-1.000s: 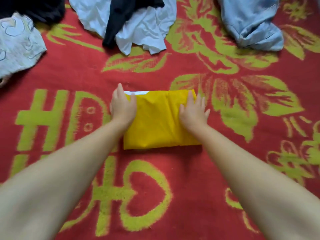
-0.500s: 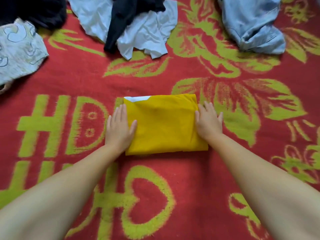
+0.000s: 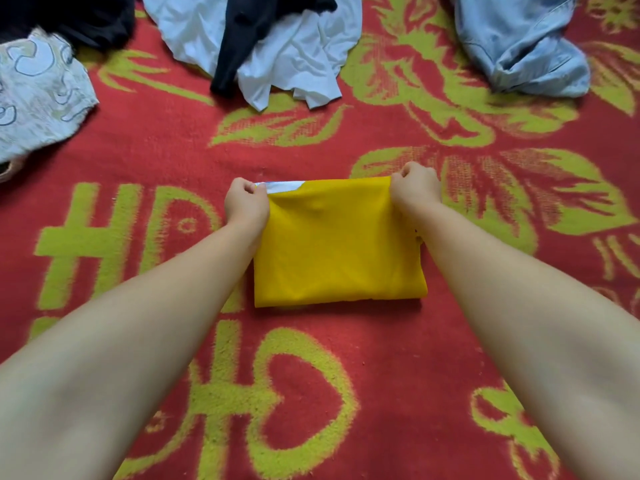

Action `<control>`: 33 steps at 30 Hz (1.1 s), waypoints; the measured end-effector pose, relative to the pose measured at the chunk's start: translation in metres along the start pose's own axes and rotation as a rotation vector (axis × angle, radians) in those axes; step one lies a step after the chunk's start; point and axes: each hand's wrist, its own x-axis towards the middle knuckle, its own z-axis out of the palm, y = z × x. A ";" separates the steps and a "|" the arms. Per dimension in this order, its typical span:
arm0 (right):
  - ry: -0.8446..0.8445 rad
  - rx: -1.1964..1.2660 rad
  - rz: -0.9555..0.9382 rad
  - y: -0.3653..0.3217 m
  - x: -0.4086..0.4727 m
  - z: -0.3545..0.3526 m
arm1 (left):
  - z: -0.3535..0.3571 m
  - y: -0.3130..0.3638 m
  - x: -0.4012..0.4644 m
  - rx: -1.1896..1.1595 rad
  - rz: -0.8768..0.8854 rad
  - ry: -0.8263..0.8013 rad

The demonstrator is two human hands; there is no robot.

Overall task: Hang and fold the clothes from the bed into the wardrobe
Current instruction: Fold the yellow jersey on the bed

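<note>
Broadly, a red woven blanket with yellow-green leaves, letters and a heart [image 3: 346,140] fills the view. At its far right lies a crumpled pale blue denim garment [image 3: 519,43]; at the far middle a rumpled white cotton shirt [image 3: 304,60] with a black cloth [image 3: 239,46] draped over it; at the far left a pale patterned fabric [image 3: 38,98], beside what may be another dark garment, too cropped to be sure. In the centre, flat on the blanket, rests a folded yellow cloth rectangle [image 3: 336,247] with a white strip at its far left edge. The left hand [image 3: 246,202] and the right hand [image 3: 415,188], fingers curled, each pinch a far corner of it.
</note>
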 end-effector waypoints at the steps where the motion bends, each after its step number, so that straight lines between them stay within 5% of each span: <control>1: 0.028 0.024 0.026 0.004 -0.001 -0.003 | 0.000 0.000 -0.002 0.004 0.004 0.014; 7: 0.119 0.007 -0.049 0.005 -0.021 -0.003 | -0.006 0.004 -0.010 0.080 -0.025 0.070; 10: 0.197 -0.208 -0.402 -0.008 -0.046 0.007 | -0.005 0.003 -0.032 0.416 0.399 0.109; 13: 0.052 -0.448 -0.682 -0.008 -0.079 0.044 | 0.023 -0.004 -0.061 0.690 0.683 -0.102; 17: -0.026 -0.494 -0.578 0.036 -0.072 0.050 | 0.032 -0.050 -0.063 0.934 0.606 -0.158; 22: -0.174 -0.537 -0.381 0.084 -0.057 0.012 | -0.026 -0.087 -0.054 0.932 0.386 -0.146; 25: -0.070 -0.580 -0.463 0.081 -0.073 -0.005 | -0.042 -0.078 -0.064 0.893 0.535 -0.096; 29: -0.124 -0.560 -0.921 0.074 -0.126 0.019 | -0.014 -0.065 -0.107 0.980 1.003 -0.238; 33: -0.112 -0.640 -0.792 0.073 -0.137 0.051 | 0.011 -0.072 -0.130 1.135 0.797 -0.337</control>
